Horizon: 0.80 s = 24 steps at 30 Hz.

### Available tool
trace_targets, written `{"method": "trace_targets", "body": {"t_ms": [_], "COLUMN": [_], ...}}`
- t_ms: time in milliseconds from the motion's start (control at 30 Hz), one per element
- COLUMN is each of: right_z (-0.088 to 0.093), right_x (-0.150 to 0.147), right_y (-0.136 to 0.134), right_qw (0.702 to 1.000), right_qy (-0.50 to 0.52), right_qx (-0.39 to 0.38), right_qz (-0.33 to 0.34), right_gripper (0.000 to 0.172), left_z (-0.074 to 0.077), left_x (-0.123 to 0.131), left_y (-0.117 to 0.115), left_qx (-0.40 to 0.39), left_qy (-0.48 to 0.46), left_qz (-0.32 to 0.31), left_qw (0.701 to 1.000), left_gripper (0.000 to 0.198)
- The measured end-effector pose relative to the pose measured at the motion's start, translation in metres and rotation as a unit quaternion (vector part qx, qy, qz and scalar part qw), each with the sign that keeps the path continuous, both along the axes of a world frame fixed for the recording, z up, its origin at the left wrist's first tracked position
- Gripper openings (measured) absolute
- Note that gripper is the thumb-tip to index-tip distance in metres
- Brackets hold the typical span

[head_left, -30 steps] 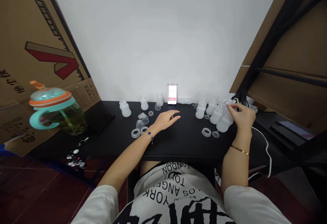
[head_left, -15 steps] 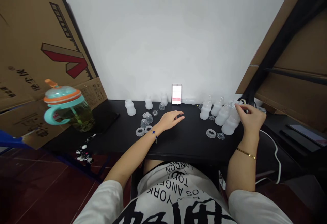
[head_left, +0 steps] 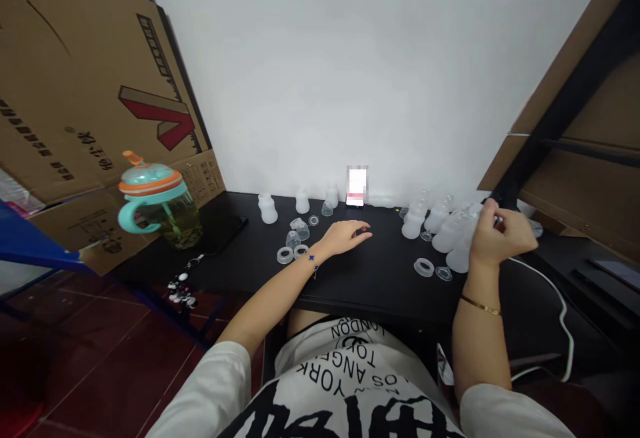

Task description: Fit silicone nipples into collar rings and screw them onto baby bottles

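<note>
Left hand [head_left: 344, 238] lay palm-down on the matte black desk [head_left: 370, 285], fingers loosely spread, holding nothing. Right hand [head_left: 500, 238] was raised and half closed, its fingers [head_left: 493, 208] curled just above the neck of a frosted white plastic baby bottle [head_left: 460, 255]; whether they had hold of anything could not be told. That bottle leaned with its long axis running from its wide base up and right, its neck hidden by the hand, just beside a second frosted bottle [head_left: 449, 235]. A translucent collar ring [head_left: 424, 267] lay on the desk nearby, to the left of the bottle.
</note>
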State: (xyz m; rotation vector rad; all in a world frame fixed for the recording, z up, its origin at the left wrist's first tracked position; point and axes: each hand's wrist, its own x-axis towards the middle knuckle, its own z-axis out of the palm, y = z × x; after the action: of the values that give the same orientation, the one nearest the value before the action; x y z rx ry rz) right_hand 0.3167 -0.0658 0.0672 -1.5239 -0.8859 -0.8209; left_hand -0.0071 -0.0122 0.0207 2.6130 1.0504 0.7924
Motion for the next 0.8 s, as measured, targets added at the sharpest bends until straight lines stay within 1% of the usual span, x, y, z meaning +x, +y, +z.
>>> {"method": "trace_targets", "body": {"t_ms": [100,167,233,300,367,433,500,567,667,733,800], "right_z": [0.001,-0.003,-0.01,-0.02,-0.033,-0.043,-0.05,-0.054,-0.058,-0.059,-0.061], "right_x": [-0.036,-0.059,-0.079,-0.096,-0.109,-0.119,-0.127,-0.134,-0.14,-0.142,-0.143], "right_y": [0.007,0.012,0.017,0.021,0.024,0.026,0.026,0.025,0.022,0.021,0.02], "right_qw": [0.99,0.97,0.938,0.897,0.837,0.781,0.749,0.727,0.697,0.689,0.688], "right_qy": [-0.046,-0.083,-0.132,-0.184,-0.251,-0.305,-0.318,-0.324,-0.326,-0.327,-0.327], "right_qx": [-0.087,-0.155,-0.223,-0.284,-0.363,-0.429,-0.478,-0.508,-0.544,-0.55,-0.546], "right_qz": [0.097,0.166,0.232,0.283,0.324,0.337,0.331,0.33,0.334,0.341,0.349], "right_gripper": [0.047,0.044,0.042,0.041,0.038,0.035,0.031,0.025,0.02,0.019,0.018], "left_z": [0.001,0.0,0.0,-0.001,-0.002,-0.004,-0.007,-0.01,-0.014,-0.014,-0.014], "left_x": [0.0,-0.001,-0.001,-0.001,-0.001,-0.001,-0.001,-0.002,-0.003,-0.003,-0.003], "left_y": [-0.001,-0.001,0.0,0.001,0.003,0.005,0.009,0.011,0.014,0.015,0.014], "left_qx": [0.002,0.001,0.004,0.01,0.011,-0.003,-0.026,-0.045,-0.054,-0.055,-0.056], "left_qy": [0.002,0.005,0.01,0.017,0.029,0.054,0.091,0.126,0.144,0.144,0.144], "left_qz": [-0.004,-0.006,-0.008,-0.009,-0.006,-0.001,0.001,-0.003,-0.006,-0.003,-0.002], "left_qw": [1.0,1.0,1.0,1.0,0.999,0.999,0.995,0.991,0.988,0.988,0.988], "left_gripper": [0.036,0.035,0.034,0.034,0.032,0.028,0.021,0.016,0.012,0.011,0.011]}}
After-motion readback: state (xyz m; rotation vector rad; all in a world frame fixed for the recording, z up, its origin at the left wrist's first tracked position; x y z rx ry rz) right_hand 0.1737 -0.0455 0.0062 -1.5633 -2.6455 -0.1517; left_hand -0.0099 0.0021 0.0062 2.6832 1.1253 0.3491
